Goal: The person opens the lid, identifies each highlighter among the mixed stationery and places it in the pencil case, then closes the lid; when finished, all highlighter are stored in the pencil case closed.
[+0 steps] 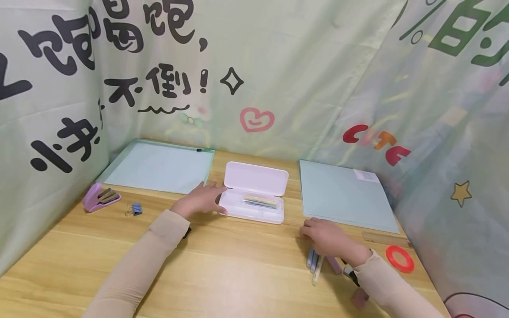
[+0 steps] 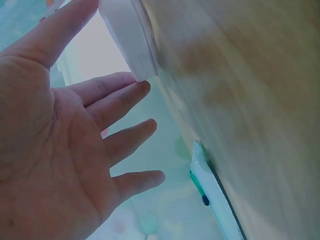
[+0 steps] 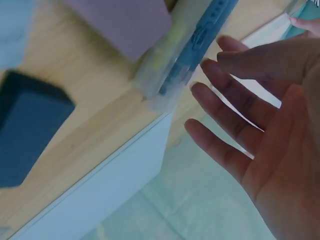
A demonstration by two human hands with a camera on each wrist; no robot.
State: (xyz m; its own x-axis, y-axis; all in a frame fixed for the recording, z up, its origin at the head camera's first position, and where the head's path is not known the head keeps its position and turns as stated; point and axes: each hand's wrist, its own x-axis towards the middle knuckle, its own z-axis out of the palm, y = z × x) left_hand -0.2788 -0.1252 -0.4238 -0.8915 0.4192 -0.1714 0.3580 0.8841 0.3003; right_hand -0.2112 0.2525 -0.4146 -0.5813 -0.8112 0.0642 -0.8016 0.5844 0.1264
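An open lilac pencil case (image 1: 256, 177) stands mid-table, with a slim yellowish packet of sticks (image 1: 260, 202) in its tray. My left hand (image 1: 202, 198) is spread at the case's left end; in the left wrist view its fingertips (image 2: 142, 89) meet the case's corner. Over a cluster on the right hovers my right hand (image 1: 328, 237), fingers loosely bent. Blue slim items (image 1: 312, 259), a pale pen (image 1: 317, 271) and a mauve block (image 1: 335, 266) lie under it. The right wrist view shows its fingertips beside a clear-and-blue item (image 3: 197, 45), with no grip on it.
At the left are a purple stapler (image 1: 93, 198) and a blue binder clip (image 1: 136, 209). Pale blue folders lie back left (image 1: 159, 168) and back right (image 1: 346, 198). A ruler (image 1: 387, 240), a red ring (image 1: 399, 259) and a pinkish block (image 1: 359, 298) are at the right. Fabric walls enclose the table.
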